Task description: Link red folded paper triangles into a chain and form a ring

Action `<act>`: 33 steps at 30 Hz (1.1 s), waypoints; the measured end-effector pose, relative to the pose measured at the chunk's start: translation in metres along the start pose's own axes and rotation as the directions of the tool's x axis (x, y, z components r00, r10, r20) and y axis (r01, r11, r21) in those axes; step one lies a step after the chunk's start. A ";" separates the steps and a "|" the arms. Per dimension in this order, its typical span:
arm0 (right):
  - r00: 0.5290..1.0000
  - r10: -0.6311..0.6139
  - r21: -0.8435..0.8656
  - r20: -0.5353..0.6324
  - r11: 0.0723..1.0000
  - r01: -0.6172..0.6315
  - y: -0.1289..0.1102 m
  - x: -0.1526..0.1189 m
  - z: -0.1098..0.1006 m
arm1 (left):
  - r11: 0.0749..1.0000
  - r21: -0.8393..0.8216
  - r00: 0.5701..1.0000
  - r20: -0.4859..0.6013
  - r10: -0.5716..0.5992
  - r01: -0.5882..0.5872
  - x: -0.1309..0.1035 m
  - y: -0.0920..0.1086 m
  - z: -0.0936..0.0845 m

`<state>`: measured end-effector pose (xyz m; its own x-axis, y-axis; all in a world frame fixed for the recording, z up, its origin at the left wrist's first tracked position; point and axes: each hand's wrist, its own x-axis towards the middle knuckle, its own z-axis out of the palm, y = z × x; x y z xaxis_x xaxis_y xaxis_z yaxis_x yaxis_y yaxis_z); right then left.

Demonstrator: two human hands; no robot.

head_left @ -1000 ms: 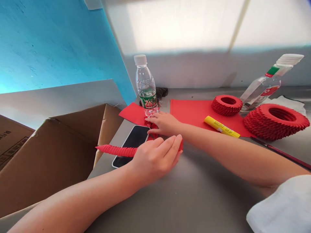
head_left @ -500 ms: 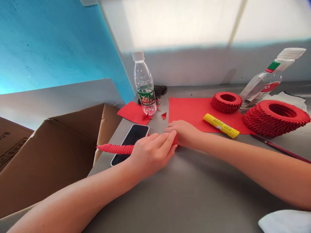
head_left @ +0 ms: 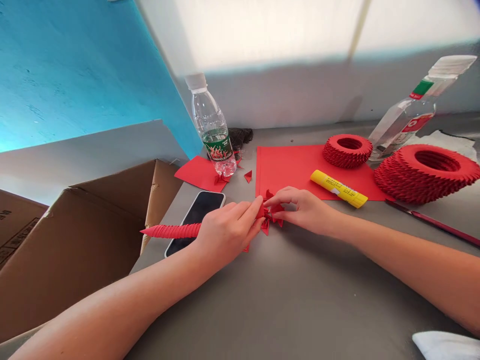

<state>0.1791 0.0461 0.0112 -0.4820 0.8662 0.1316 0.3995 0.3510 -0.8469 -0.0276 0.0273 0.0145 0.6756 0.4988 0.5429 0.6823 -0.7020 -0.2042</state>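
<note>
Counter [head_left: 300, 300] spreads between the forearms [head_left: 146, 300]. The left hand [head_left: 227, 229] clamps its fingers on the red stick [head_left: 174, 231], tip near the left edge; the right hand [head_left: 307, 210] curls at red scraps [head_left: 265, 228], grip unclear.

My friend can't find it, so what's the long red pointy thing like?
On the grey table, find the phone near the cardboard box. Over it, held by the left hand, is the red strip: long, ridged and pointed, unlike the flat sheets and round rings.
</note>
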 end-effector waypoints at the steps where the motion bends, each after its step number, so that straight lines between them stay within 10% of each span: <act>1: 1.000 -0.011 -0.038 -0.014 0.999 0.011 0.001 -0.002 0.000 | 1.000 0.002 1.000 0.003 0.002 -0.002 0.000 0.000 0.000; 18: 0.986 -0.162 -0.338 0.043 0.926 0.167 0.007 -0.006 -0.001 | 0.991 -0.130 0.997 -0.068 -0.024 0.015 0.000 0.000 0.003; 33: 0.969 0.219 -0.400 0.118 0.903 -0.155 0.002 -0.009 -0.042 | 0.990 -0.139 0.997 -0.078 -0.003 -0.007 0.001 0.000 0.006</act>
<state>0.2168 0.0537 0.0296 -0.4712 0.8740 -0.1184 0.7479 0.3248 -0.5789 -0.0253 0.0308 0.0100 0.6495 0.4601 0.6054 0.6319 -0.7694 -0.0932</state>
